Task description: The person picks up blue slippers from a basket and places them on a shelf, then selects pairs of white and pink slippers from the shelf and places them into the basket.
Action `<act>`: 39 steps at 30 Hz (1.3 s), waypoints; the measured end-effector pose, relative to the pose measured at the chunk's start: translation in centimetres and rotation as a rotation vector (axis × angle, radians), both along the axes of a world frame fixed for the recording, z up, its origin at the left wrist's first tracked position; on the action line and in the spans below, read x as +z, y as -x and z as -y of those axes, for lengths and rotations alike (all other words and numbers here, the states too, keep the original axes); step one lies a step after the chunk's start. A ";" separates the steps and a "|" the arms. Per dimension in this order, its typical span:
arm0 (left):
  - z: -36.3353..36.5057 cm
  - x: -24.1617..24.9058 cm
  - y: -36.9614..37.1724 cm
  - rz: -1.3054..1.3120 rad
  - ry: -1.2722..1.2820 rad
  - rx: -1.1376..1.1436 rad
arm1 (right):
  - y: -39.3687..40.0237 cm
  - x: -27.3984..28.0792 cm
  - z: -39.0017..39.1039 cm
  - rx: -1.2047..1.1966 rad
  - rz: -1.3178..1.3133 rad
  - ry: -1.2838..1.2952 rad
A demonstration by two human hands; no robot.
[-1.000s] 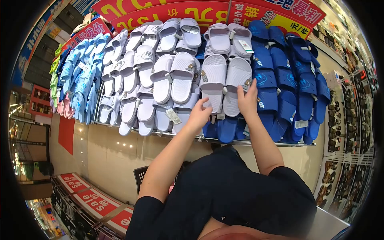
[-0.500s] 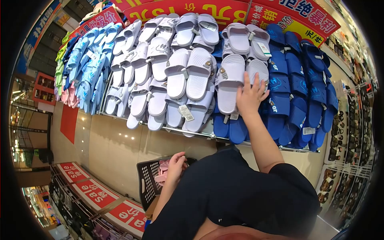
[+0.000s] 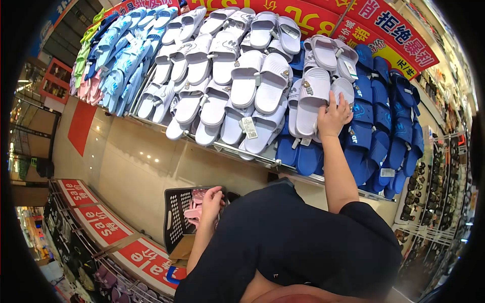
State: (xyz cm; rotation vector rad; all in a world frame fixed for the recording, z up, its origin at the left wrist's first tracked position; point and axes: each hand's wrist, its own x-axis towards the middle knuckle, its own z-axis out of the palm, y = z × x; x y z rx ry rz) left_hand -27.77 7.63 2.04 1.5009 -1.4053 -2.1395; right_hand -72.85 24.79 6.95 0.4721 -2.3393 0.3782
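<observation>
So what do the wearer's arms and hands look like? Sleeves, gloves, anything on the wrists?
Dark, plain short sleeves, part of a dark top. Forearms uncovered. Left hand and right hand ungloved; no watch or bracelet visible.

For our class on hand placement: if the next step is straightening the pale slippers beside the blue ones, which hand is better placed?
Probably the right hand: it appears to rest on a pale slipper next to the blue slippers, while the left hand is lower in view, by the black basket.
</observation>
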 end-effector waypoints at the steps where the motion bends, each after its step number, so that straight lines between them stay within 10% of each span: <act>1: 0.0 -0.1 -0.2 -0.003 -0.003 -0.001 | 0.2 0.1 -0.4 0.010 0.008 -0.002; 25: 0.3 -1.9 -6.2 -0.081 -0.048 0.143 | -4.6 3.7 -1.1 0.134 0.101 0.016; 35: 1.8 -0.1 -7.6 -0.062 0.158 0.238 | -17.6 0.3 7.7 1.043 0.210 -0.003; 39: 3.3 0.1 -12.0 0.110 0.355 0.360 | -18.0 -4.3 8.2 1.046 0.425 -0.243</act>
